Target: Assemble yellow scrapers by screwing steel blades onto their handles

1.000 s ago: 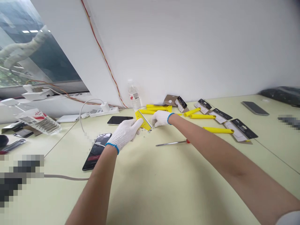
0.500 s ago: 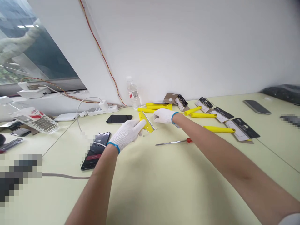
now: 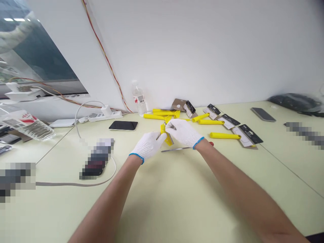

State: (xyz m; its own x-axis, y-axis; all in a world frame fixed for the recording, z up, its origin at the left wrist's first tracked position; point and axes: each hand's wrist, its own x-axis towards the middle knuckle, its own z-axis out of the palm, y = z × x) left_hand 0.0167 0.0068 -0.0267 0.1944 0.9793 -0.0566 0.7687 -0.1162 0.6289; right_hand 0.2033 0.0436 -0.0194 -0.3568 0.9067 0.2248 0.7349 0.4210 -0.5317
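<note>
Both my white knit gloves with blue cuffs meet over a small yellow plastic scraper (image 3: 166, 137) with a metal edge. My left hand (image 3: 149, 145) grips its lower side, and my right hand (image 3: 181, 132) pinches its upper end. The gloves hide most of the scraper. Just below my right hand lies a steel screwdriver shaft (image 3: 176, 149), its red handle (image 3: 211, 144) partly behind my right wrist. Several yellow tube handles (image 3: 224, 135) lie beyond and to the right.
Black-and-white packaging cards (image 3: 246, 135) lie at the right, beyond them a grey phone (image 3: 263, 114). A black phone (image 3: 123, 125), a pixelated-out phone (image 3: 97, 158), a power strip (image 3: 103, 116) and a plastic water bottle (image 3: 138, 98) stand left and behind, with cables nearby.
My hands have come together, and my right hand now pinches the scraper's upper end. The scraper has turned and shifted right, and the whole view has shifted with my head.
</note>
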